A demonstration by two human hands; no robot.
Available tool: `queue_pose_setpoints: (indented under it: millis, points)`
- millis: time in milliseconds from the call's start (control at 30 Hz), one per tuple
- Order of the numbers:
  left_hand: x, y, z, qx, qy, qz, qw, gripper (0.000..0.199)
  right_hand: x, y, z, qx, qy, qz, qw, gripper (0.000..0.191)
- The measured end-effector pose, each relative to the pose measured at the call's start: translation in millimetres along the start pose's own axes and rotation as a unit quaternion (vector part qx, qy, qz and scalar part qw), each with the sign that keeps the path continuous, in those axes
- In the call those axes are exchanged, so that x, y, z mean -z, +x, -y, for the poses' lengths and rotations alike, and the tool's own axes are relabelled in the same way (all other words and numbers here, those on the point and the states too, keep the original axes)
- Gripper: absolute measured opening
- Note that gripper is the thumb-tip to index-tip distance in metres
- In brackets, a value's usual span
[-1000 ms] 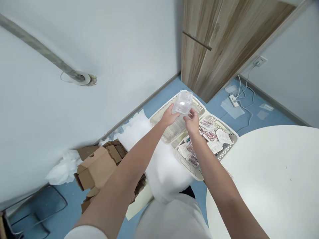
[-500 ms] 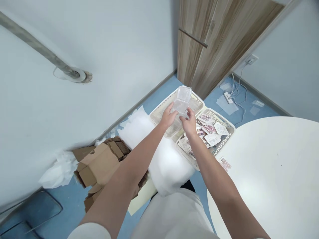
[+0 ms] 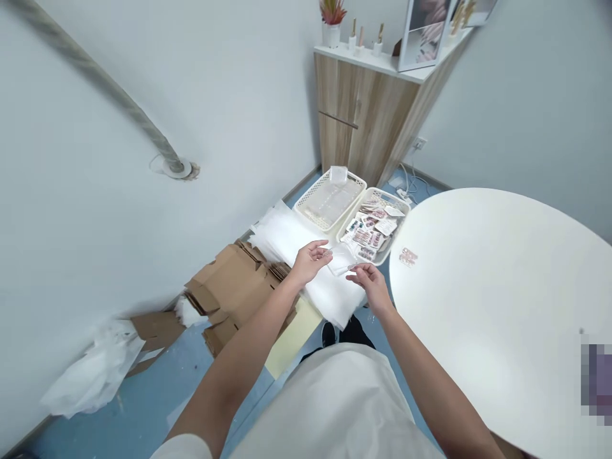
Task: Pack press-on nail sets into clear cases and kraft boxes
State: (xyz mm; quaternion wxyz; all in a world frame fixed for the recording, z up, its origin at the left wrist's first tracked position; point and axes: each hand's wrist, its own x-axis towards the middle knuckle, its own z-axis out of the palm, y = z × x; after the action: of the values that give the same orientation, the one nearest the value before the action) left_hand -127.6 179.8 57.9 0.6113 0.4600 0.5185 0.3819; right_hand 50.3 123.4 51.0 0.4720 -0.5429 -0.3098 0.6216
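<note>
Between my two hands hangs a small clear plastic pouch or case (image 3: pixel 342 256), thin and see-through, over the white sheets. My left hand (image 3: pixel 312 260) pinches its left edge, and my right hand (image 3: pixel 367 278) has its right edge between thumb and fingers. Beyond them stand two white baskets. The left basket (image 3: pixel 306 208) holds clear plastic packaging. In the right basket (image 3: pixel 405 205) lie many cards with pink, dark and teal nail sets. A small pink nail set (image 3: pixel 408 257) rests on the white round table (image 3: pixel 482 287) to the right.
White foam sheets (image 3: pixel 282 233) are stacked below the baskets. Flattened brown cardboard (image 3: pixel 239 287) lies at the left, with crumpled white plastic (image 3: pixel 98 370) beyond it. A wooden cabinet (image 3: pixel 368 108) with a plant and frames stands at the back.
My hands have come back from over the left basket toward my body, with the clear plastic between them. The view has tilted up, showing the cabinet top.
</note>
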Motion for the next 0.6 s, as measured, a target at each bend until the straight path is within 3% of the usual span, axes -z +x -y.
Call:
queue_pose_setpoints:
  millis: [100, 233, 600]
  points:
    - [-12.6, -32.1, 6.8, 0.017, -0.009, 0.075, 0.997, 0.058, 13.1, -51.8, -11.0, 0.004, 0.008, -0.048, 0.999, 0.04]
    - [-44.1, -54.6, 15.1, 0.025, -0.007, 0.151, 0.988, 0.056, 31.5, -100.7, -20.8, 0.013, 0.012, -0.071, 0.997, 0.035]
    - [-159.9, -73.9, 17.7, 0.046, 0.023, 0.247, 0.968, 0.039, 106.8, -168.7, -31.0, 0.024, 0.137, -0.215, 0.967, 0.028]
